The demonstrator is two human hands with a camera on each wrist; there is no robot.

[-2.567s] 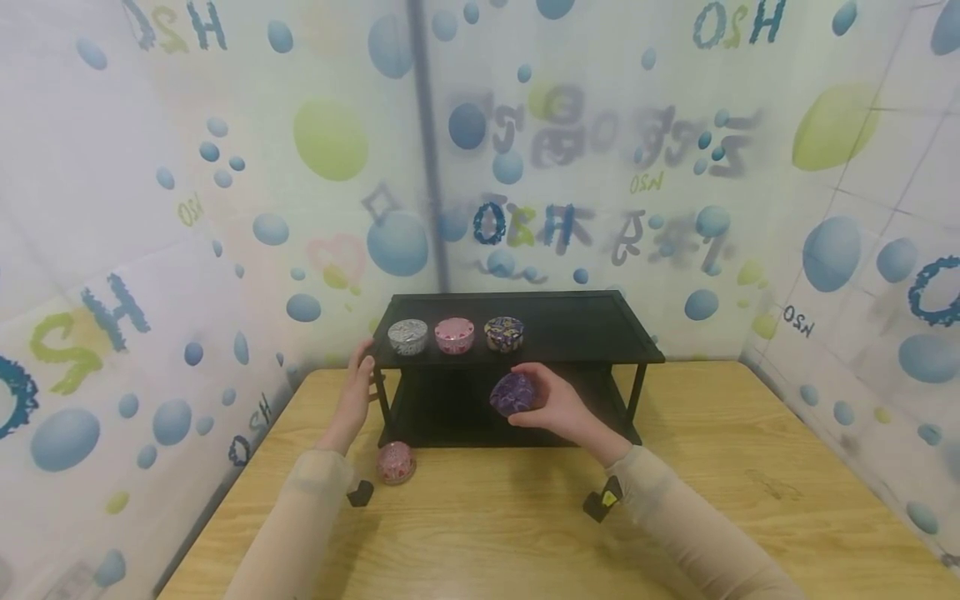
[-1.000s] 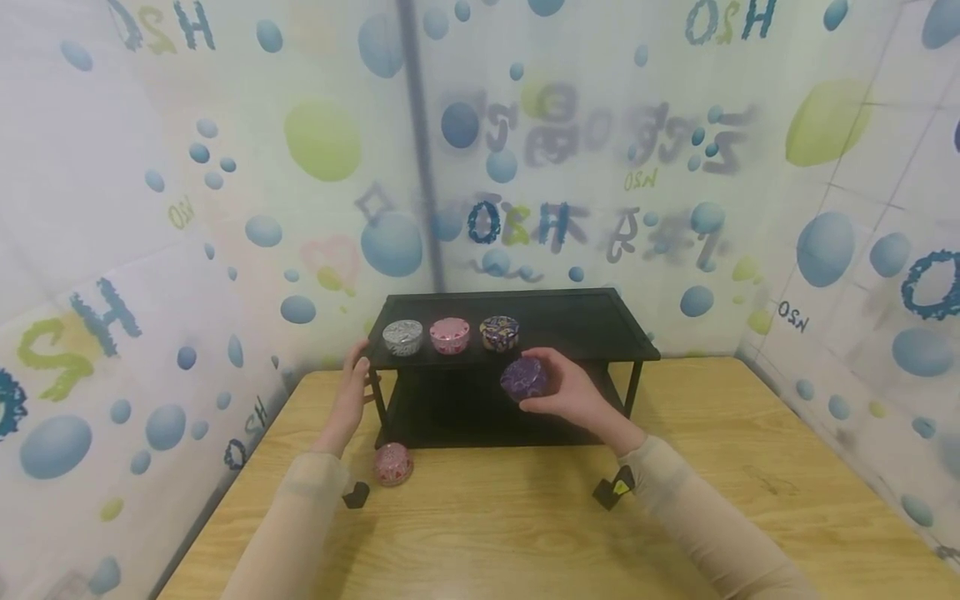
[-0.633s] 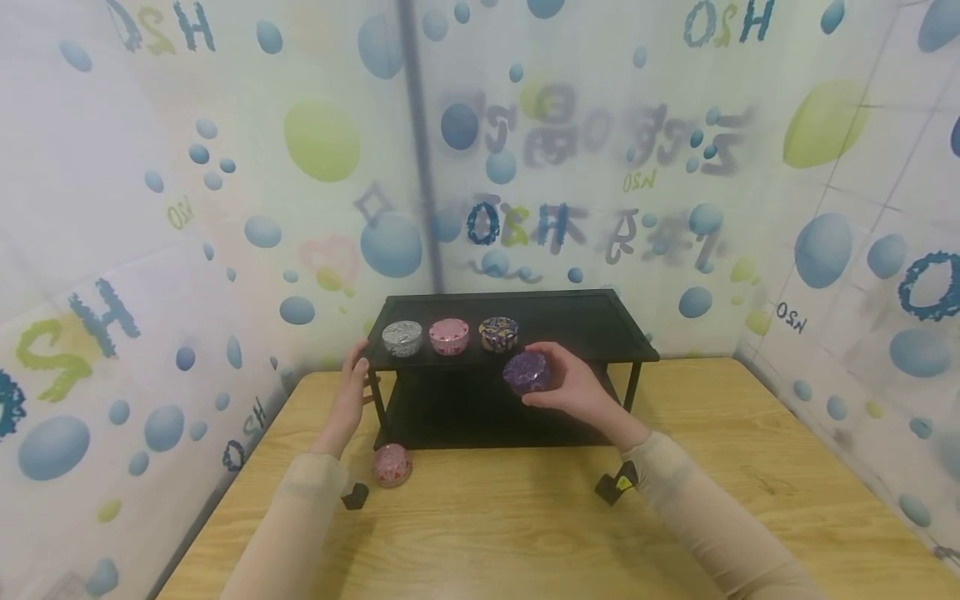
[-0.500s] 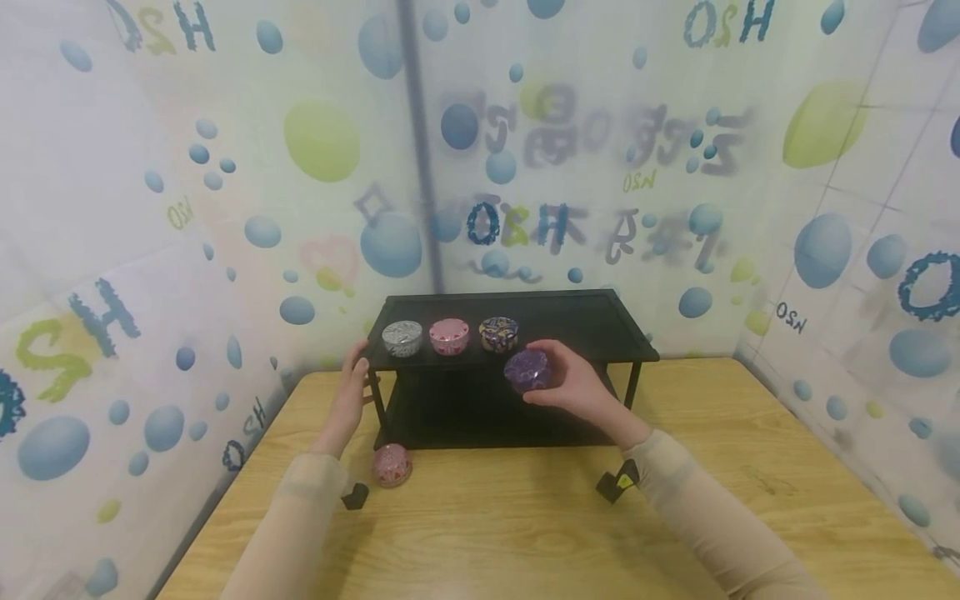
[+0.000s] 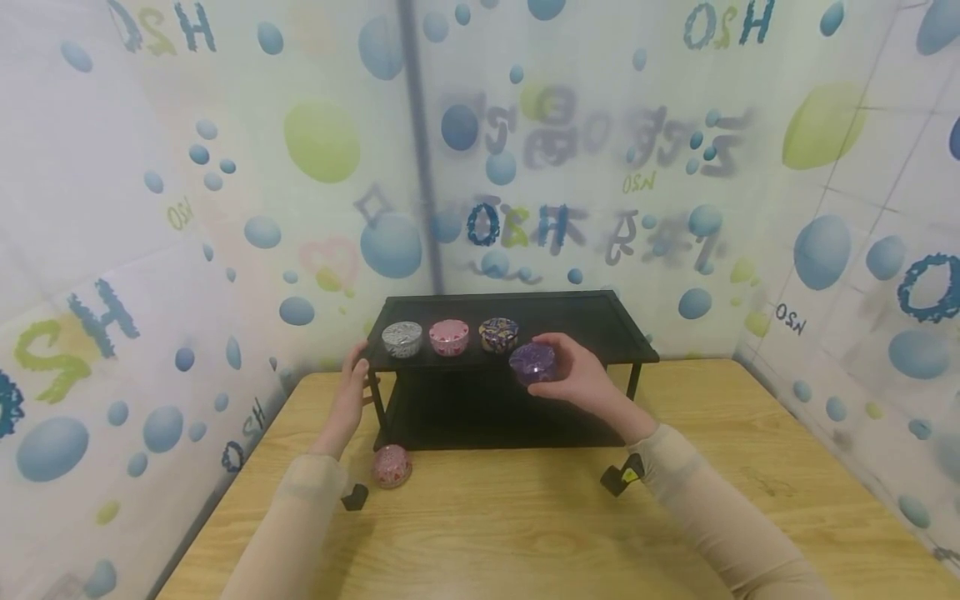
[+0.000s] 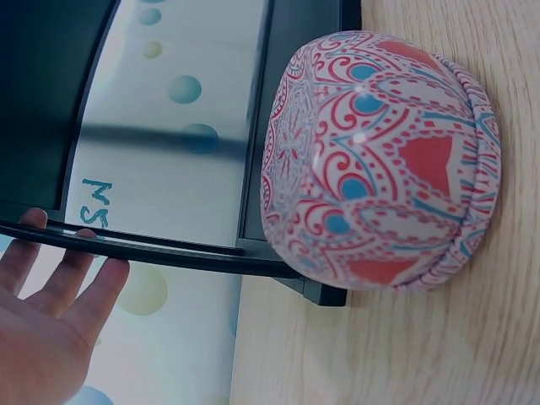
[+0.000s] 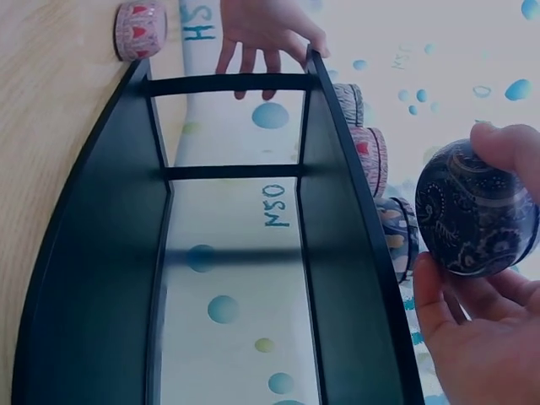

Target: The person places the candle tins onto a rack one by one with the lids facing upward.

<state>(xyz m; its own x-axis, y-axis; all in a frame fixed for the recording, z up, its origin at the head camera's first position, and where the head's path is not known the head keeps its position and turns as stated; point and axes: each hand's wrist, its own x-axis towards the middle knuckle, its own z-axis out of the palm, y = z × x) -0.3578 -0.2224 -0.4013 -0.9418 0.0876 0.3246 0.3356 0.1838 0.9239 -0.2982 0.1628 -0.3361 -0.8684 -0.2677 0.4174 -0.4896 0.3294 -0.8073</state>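
My right hand (image 5: 583, 382) grips a round purple patterned tin (image 5: 531, 364) between thumb and fingers, at the front edge of the black two-tier shelf (image 5: 573, 312). In the right wrist view this tin (image 7: 472, 211) looks dark blue with pale swirls. Three tins stand in a row on the top board: a silver-grey one (image 5: 402, 339), a pink one (image 5: 449, 337) and a navy-and-yellow one (image 5: 498, 335). My left hand (image 5: 349, 398) is at the shelf's left end, its extended fingertips (image 6: 110, 274) against the frame. Below it a pink domed tin (image 6: 380, 160) rests on the table.
The shelf's lower board (image 5: 465, 417) sits beneath the top one, between thin corner posts (image 5: 633, 385). The wooden table (image 5: 487, 525) runs around the shelf. Behind it hangs a curtain (image 5: 330, 217) printed with blue and green dots.
My right hand has carried the purple tin up and to the right, from below the top board's front edge to level with it. The left hand keeps its place.
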